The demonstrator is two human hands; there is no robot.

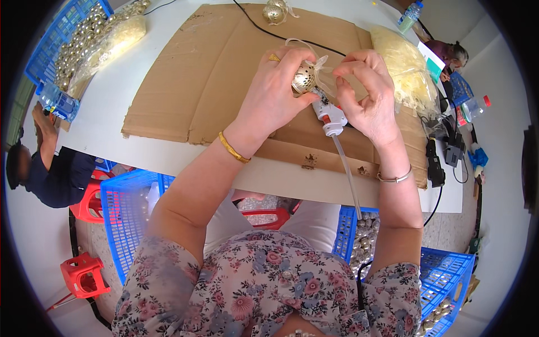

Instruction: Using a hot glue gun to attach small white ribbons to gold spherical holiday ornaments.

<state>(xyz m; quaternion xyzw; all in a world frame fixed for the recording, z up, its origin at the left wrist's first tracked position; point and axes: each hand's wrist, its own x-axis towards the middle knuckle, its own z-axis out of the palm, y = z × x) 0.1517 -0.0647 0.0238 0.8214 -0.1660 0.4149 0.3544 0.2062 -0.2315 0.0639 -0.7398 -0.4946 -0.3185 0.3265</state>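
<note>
My left hand (279,84) is closed around a gold ball ornament (304,77) with small pierced holes, held above the cardboard. A sheer cream ribbon (321,64) is gathered in a bow on the ball's right side, and a loop of it rises over the top. My right hand (368,90) is beside the bow, thumb and forefinger drawn together at the ribbon's end. Just below the ball, between my hands, lies a white glue gun (330,117) with a long clear glue stick (346,171) sticking out of its back.
Brown cardboard (185,84) covers much of the white table (106,132). Far left, a blue basket (42,59) holds many ornaments; another ornament (274,12) lies at the far edge. A bag of cream ribbon pieces (401,67) sits right. A black cable (264,28) crosses. Other people sit at both sides.
</note>
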